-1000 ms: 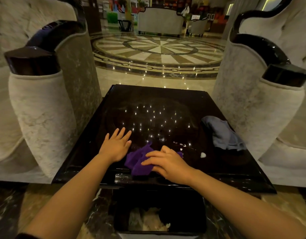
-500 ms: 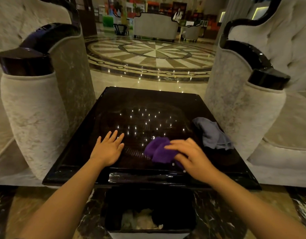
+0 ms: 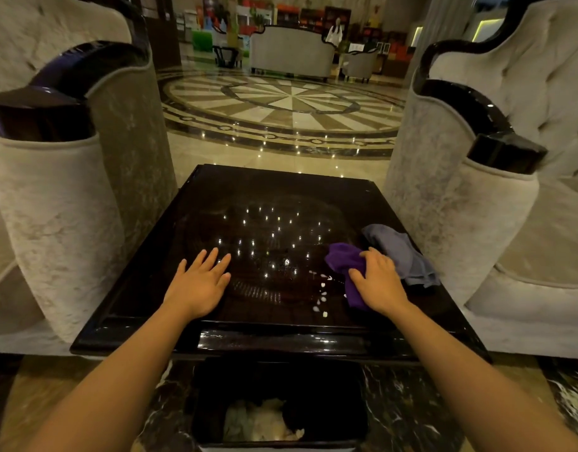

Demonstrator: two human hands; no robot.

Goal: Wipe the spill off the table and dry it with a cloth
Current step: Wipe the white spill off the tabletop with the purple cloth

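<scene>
1. Your right hand [image 3: 380,282] presses the bunched purple cloth [image 3: 344,261] onto the dark table [image 3: 248,190], near its right side, fingers curled over the cloth.
2. Your left hand [image 3: 199,282] lies flat on the tabletop, fingers spread, holding nothing — it looks like a brace.
3. The spill is not gone: small white droplets [image 3: 321,293] sit just left of the purple cloth, toward the near edge.
4. The grey cloth [image 3: 400,252] lies crumpled beside your right hand, against the table's right edge — apparently unused.
5. By my reading, you are partway through wiping; the remaining droplets and the whole drying pass are left.
</scene>
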